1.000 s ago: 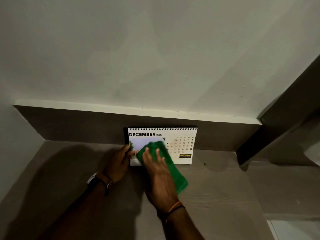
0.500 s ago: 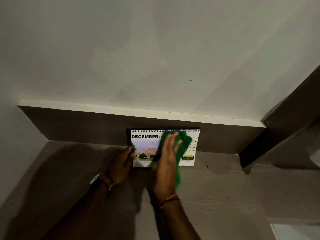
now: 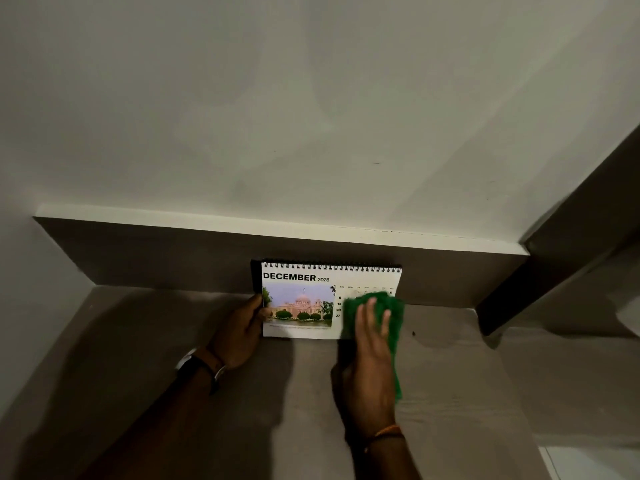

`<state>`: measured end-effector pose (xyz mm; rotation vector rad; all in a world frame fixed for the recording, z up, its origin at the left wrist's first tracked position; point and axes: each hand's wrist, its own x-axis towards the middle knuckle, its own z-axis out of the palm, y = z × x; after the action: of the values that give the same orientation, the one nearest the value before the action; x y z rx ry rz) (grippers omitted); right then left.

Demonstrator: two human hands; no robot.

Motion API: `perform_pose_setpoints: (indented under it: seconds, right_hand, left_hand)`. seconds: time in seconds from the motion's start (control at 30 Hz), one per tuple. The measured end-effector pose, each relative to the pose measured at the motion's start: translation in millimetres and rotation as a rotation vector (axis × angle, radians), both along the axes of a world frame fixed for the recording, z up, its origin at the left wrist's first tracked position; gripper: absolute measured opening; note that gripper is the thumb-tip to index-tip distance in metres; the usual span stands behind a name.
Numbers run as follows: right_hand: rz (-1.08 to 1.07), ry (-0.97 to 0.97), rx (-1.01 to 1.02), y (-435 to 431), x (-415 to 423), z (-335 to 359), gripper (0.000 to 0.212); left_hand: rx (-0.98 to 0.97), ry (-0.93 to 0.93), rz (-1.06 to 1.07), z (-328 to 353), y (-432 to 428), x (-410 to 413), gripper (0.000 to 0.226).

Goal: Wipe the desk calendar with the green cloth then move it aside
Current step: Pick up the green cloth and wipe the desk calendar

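Note:
A spiral-bound desk calendar (image 3: 301, 299) headed DECEMBER 2026 stands upright on the grey-brown desk (image 3: 450, 393), close to the back panel. My left hand (image 3: 240, 329) grips its left edge, thumb on the front. My right hand (image 3: 369, 362) presses the green cloth (image 3: 389, 317) flat against the calendar's right part, over most of the date grid. The cloth hangs down past my palm onto the desk. A picture of a pink building shows on the calendar's left half.
A dark back panel (image 3: 156, 254) with a white ledge (image 3: 207, 218) runs behind the calendar. A dark side panel (image 3: 554, 265) rises at the right, a pale wall (image 3: 34, 306) at the left. A small dark speck (image 3: 413, 333) lies on the desk.
My right hand has swept the cloth from the calendar's left picture area across to its right side, uncovering the picture. My left hand stays on the left edge.

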<state>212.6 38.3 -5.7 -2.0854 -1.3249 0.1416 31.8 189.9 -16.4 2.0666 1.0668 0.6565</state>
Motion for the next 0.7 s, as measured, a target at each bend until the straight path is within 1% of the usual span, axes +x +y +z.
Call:
perform_pose_setpoints:
  seconds: [0.03,0.07,0.1,0.13,0.2,0.3,0.33,0.4,0.47,0.5,0.53,0.6,0.63,0.7]
  right_hand:
    - [-0.065,0.116,0.058,6.7,1.4,4.5,0.098]
    - [-0.098,0.188,0.096,16.6,-1.2,9.5,0.099]
    - [-0.104,0.215,0.118,27.5,-7.7,16.0,0.101]
    - [-0.076,0.200,0.142,37.9,-16.2,20.0,0.100]
    - [0.074,0.086,0.169,54.1,-36.3,20.7,0.089]
    - [0.315,-0.191,0.027,67.7,-57.3,9.9,0.065]
    - [0.420,-0.259,-0.014,68.7,-59.8,3.9,0.061]
    - [0.615,-0.298,-0.040,62.2,-55.6,-4.5,0.057]
    - [0.700,-0.247,0.015,48.9,-42.5,-7.2,0.058]
    - [0.714,-0.222,0.024,40.8,-34.8,-7.9,0.061]
    - [0.717,-0.242,-0.001,32.4,-27.5,-6.8,0.064]
    - [0.682,-0.372,-0.073,16.5,-14.6,-4.9,0.073]
    - [0.634,-0.403,-0.092,9.1,-7.0,-5.0,0.078]
    - [0.479,-0.344,-0.095,-3.1,8.7,-4.2,0.090]
  left_hand:
    - [-0.017,-0.005,0.008,-0.9,-0.1,0.3,0.037]
    - [-0.044,-0.011,0.017,0.1,-1.0,0.8,0.038]
    - [-0.067,-0.022,0.021,0.7,-1.5,1.4,0.038]
    - [-0.082,-0.041,0.025,0.7,-1.5,1.8,0.037]
    - [-0.070,-0.064,0.032,2.8,-3.3,2.7,0.034]
    - [0.030,-0.057,0.038,5.0,-4.2,1.1,0.038]
    - [0.069,-0.056,0.033,4.7,-4.1,-0.1,0.039]
    - [0.098,-0.050,0.026,2.1,-4.1,-3.4,0.036]
    - [0.084,-0.064,0.024,-1.7,-2.7,-3.8,0.040]
    - [0.058,-0.056,0.035,-3.6,-1.2,-3.4,0.042]
    - [0.018,-0.040,0.043,-6.0,0.7,-2.8,0.040]
    - [-0.059,-0.008,0.038,-8.7,3.9,-1.7,0.040]
    - [-0.077,-0.002,0.035,-8.6,4.6,-1.1,0.040]
    - [-0.094,-0.011,0.027,-9.0,5.4,-0.4,0.036]
